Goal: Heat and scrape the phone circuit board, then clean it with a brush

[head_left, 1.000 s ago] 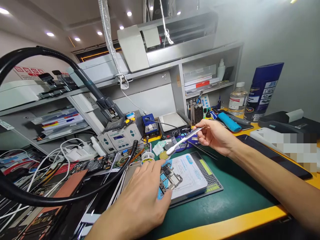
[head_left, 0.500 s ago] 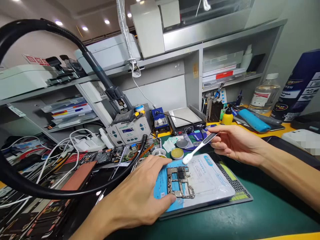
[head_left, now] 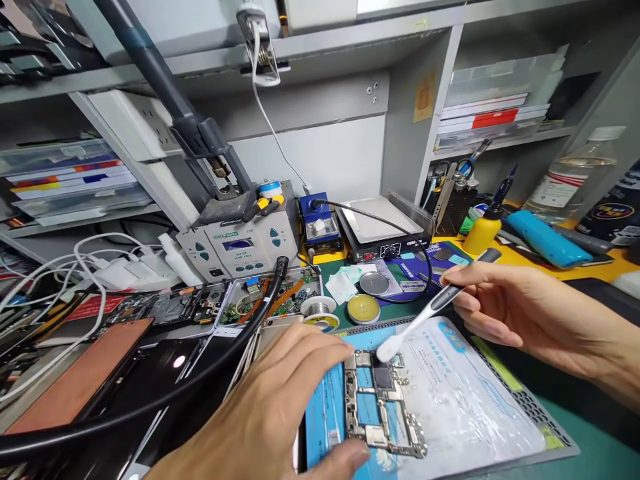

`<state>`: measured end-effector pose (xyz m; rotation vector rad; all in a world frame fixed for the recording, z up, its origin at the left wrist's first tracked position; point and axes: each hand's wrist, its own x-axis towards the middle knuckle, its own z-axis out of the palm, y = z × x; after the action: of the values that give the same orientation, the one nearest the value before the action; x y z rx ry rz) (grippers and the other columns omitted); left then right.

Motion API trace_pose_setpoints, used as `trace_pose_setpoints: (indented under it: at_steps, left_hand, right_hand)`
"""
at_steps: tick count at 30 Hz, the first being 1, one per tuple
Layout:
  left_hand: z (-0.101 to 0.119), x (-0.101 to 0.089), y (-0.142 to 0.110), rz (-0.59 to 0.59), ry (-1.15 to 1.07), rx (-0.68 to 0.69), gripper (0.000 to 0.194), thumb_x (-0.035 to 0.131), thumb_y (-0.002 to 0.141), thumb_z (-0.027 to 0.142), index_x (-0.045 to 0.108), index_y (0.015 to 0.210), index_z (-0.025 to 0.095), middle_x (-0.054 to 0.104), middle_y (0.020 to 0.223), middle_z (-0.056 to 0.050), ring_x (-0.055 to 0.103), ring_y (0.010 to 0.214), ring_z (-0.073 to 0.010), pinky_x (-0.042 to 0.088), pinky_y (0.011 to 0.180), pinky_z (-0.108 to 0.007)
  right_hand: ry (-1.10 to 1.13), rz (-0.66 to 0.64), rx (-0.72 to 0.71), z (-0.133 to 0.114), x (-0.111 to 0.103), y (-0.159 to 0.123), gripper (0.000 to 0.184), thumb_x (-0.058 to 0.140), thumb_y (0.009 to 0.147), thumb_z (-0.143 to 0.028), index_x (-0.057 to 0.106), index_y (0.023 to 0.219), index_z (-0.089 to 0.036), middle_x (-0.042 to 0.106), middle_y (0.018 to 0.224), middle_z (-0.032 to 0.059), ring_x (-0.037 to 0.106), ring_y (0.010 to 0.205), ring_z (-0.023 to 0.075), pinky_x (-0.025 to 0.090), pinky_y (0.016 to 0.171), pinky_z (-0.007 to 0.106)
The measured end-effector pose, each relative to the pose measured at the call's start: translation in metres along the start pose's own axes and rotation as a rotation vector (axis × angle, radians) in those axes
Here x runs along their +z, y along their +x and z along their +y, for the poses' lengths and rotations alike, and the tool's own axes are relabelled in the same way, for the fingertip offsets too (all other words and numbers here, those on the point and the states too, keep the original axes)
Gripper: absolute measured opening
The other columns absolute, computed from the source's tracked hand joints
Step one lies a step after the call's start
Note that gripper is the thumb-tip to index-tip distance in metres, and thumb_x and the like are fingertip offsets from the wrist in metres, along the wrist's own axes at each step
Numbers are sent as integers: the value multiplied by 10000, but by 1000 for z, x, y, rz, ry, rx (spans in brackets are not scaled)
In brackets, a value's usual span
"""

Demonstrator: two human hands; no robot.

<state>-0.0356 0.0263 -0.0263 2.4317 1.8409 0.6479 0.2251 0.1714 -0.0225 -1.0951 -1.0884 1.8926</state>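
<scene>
A phone circuit board [head_left: 383, 399] with open cut-outs lies flat on a blue-and-white packet [head_left: 460, 400]. My left hand [head_left: 285, 400] reaches in from the left, thumb and index finger spread along the board's left side with their tips at its near and far corners, holding it. Between the fingers of my right hand [head_left: 520, 307] is a toothbrush [head_left: 425, 317] with a white and dark handle. Its white head points down and left over the far part of the board, by a dark chip; whether the bristles touch is hard to tell.
Behind the packet are an open tin of yellowish paste [head_left: 363, 309], a solder spool [head_left: 320, 312] and a hot plate [head_left: 380, 227]. A soldering station [head_left: 240, 243] stands left, its black hose [head_left: 220, 373] crossing beside my left hand. Phone parts [head_left: 90, 373] crowd the left.
The view has tilted down and come closer to the board. The toothbrush head has moved from beyond the board's far edge to over its far part. My left hand stays at the board.
</scene>
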Motion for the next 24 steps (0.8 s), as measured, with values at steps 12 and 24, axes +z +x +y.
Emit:
trace_pose_setpoints:
  at_steps: [12,24]
  left_hand:
    - [-10,-1,-15,43,-133,98,514,729,846,465,544,1315,360,690,1278,3,602,1270,-266,532,1110,-385]
    - [-10,12,-18,175,86,102,517,518,882,266,457,1391,335,657,1295,-47,626,1216,-270,582,1032,-433]
  right_hand:
    - [-68,9,-10,1,4,-4,272,830,664,-378,656,623,-173,572,555,5,435,338,63,334,312,167]
    - [-53,60,-71,-8,2,-6,269,820,636,-328,599,569,-188,549,537,2,423,344,80,353,325,206]
